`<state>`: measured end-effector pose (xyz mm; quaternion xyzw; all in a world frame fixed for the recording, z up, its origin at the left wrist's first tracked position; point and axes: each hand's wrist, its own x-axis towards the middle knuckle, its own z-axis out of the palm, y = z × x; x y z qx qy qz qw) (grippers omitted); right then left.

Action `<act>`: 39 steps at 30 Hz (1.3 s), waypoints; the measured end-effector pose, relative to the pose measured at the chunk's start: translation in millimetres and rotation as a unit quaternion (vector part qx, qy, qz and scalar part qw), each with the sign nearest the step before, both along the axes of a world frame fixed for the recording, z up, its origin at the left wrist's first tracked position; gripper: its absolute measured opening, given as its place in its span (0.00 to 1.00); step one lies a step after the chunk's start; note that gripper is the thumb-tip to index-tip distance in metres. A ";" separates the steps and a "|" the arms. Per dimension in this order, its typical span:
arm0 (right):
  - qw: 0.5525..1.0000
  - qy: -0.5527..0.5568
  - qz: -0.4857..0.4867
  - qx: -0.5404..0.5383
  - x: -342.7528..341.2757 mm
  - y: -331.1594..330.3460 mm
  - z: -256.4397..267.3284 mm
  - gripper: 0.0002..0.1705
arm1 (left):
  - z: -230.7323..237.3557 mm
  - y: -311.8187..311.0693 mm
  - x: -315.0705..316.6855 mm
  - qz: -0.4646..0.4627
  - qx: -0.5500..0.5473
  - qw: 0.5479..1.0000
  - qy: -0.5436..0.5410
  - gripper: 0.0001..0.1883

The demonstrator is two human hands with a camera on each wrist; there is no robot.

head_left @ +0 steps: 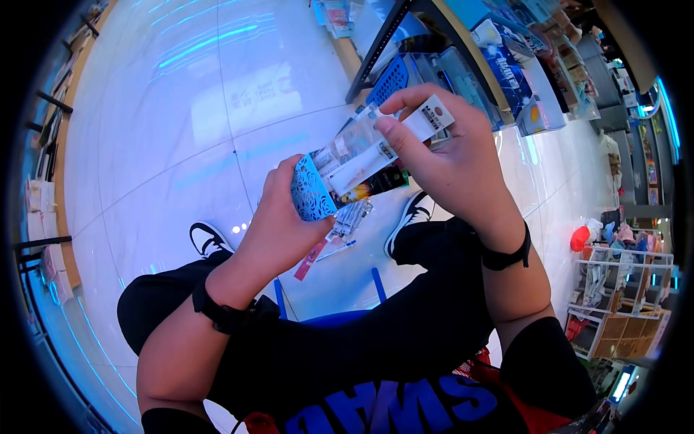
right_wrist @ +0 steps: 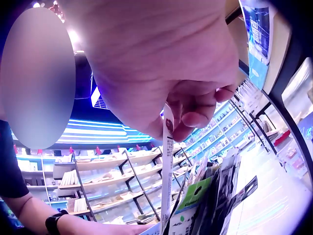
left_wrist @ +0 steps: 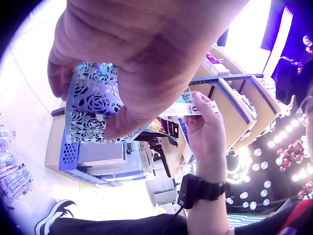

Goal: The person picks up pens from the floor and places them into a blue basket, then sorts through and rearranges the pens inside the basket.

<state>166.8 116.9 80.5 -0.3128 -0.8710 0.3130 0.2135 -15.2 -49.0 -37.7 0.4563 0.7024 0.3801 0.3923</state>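
Note:
My left hand grips a light blue holder with a cut-out rose pattern, its fingers on one side and its thumb on the other. The holder leans to the right in the head view. Several slim packets stick out of its mouth, among them a clear one and a dark one with a colourful print. Above them, my right hand pinches the top of a long white packet with a hang hole. That packet's lower end lies among the others at the holder's mouth.
More packets and a pink strip lie on the glossy tiled floor between my shoes. A blue perforated basket stands by a stocked shelf ahead. A white rack is at the right, with shelving along the left.

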 end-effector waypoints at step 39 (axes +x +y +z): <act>0.970 -0.063 0.055 0.227 -0.6 10.7 -17.0 0.15 | -7.2 7.6 -12.4 0.054 0.002 0.998 -0.015 0.57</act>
